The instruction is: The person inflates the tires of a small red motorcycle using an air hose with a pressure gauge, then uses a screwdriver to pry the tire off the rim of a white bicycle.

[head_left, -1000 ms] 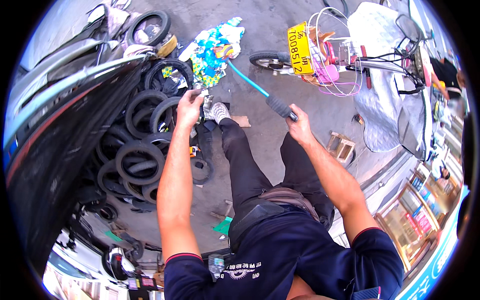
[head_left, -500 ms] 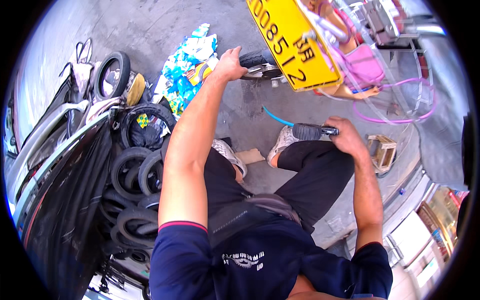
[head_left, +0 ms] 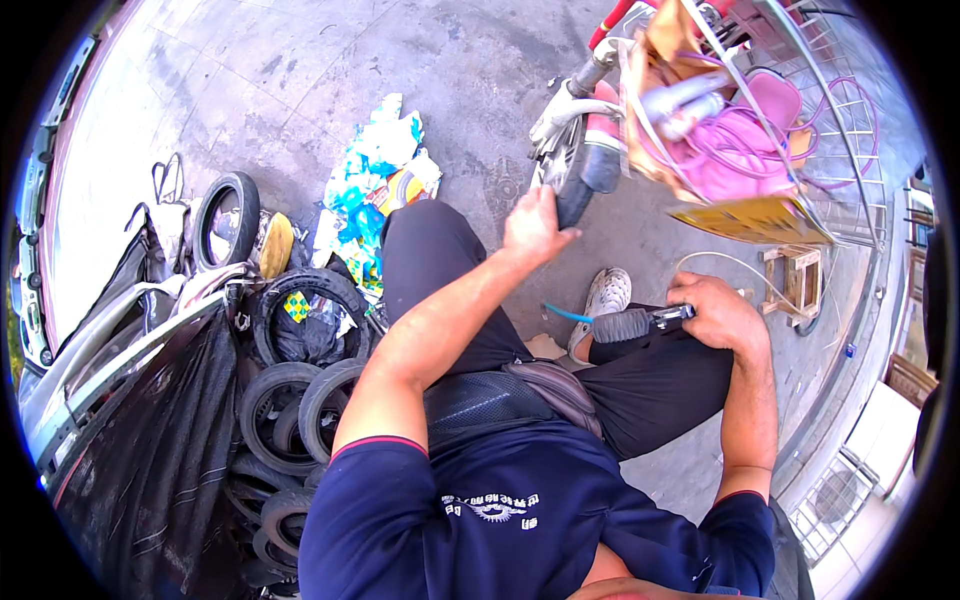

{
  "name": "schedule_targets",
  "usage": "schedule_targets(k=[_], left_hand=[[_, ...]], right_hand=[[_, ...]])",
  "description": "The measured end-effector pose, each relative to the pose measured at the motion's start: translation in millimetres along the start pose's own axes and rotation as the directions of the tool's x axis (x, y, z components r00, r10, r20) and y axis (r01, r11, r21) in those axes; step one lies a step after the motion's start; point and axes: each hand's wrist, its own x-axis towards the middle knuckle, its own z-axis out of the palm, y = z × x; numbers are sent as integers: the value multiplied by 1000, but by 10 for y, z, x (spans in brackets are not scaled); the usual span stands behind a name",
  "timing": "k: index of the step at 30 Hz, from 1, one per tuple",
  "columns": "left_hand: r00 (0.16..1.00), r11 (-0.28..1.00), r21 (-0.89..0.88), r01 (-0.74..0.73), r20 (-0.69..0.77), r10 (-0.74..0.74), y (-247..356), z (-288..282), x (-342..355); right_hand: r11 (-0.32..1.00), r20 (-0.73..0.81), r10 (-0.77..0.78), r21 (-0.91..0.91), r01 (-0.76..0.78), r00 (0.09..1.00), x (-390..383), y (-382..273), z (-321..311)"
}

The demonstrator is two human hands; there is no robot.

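Note:
My left hand point(head_left: 540, 230) is closed round the near side of a black tyre point(head_left: 572, 200) on the small front wheel of a two-wheeler. Wheel and fork stand ahead of me, a little right of centre. In my right hand point(head_left: 714, 312), held over my right knee, is a hand-held air tool point(head_left: 622, 326) with a grey ribbed sleeve and a black metal end. A thin blue hose point(head_left: 565, 312) leaves its left end. The fingers of my right hand wrap the black end, which they partly hide.
A wire basket point(head_left: 850, 150) with pink things, and a yellow plate point(head_left: 755, 218) under it, hang on the vehicle at upper right. A wooden stool point(head_left: 795, 283) stands right. Several old tyres point(head_left: 275, 418) are piled left, near blue-and-white wrappers point(head_left: 385, 150).
The vehicle's front has turned, tipping the yellow plate nearly edge-on. My left hand has come nearer and right with the tyre. My left knee has risen; the air tool stays in my right hand.

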Motion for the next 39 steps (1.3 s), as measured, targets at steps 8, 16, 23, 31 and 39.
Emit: schedule_targets(k=[8,16,23,31,39], left_hand=[[983,988,-140,62,181,-36,167,474,89],[996,970,-240,-30,80,50,3,624,45],[960,766,-583,271,222,-170,-701,231,336],[838,41,-946,322,264,-478,-1178,-166,475],[552,571,-819,55,-452,-701,-1331,289,1069]], right_hand=[[986,65,160,29,-162,985,-156,-68,198],[976,-3,154,153,-152,988,-37,-131,239],[791,-9,304,560,-247,952,51,-311,-38],[734,-346,327,679,-5,880,693,-757,25],[688,-340,295,724,48,893,1538,-876,-135]])
